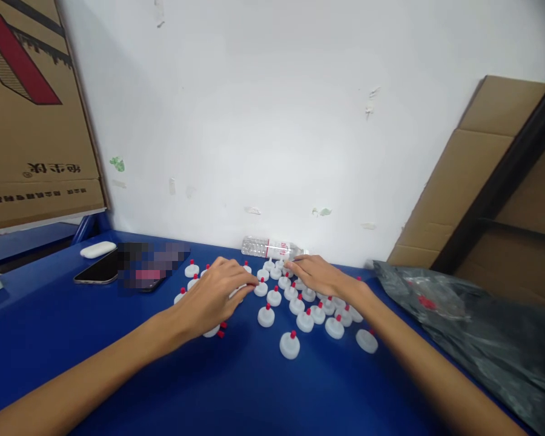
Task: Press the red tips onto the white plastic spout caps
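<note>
Evidently steadied by their broad bases, round white plastic caps with red tips (289,346) stand mostly upright across the blue desk (200,384). The left hand (222,287) bends beside one; the right hand (318,275) hangs over others. Whether either grip holds anything, I cannot tell.

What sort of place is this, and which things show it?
Probably a workshop or storeroom corner: many red-tipped white caps spread on a blue table, with printed cardboard at the left.
</note>
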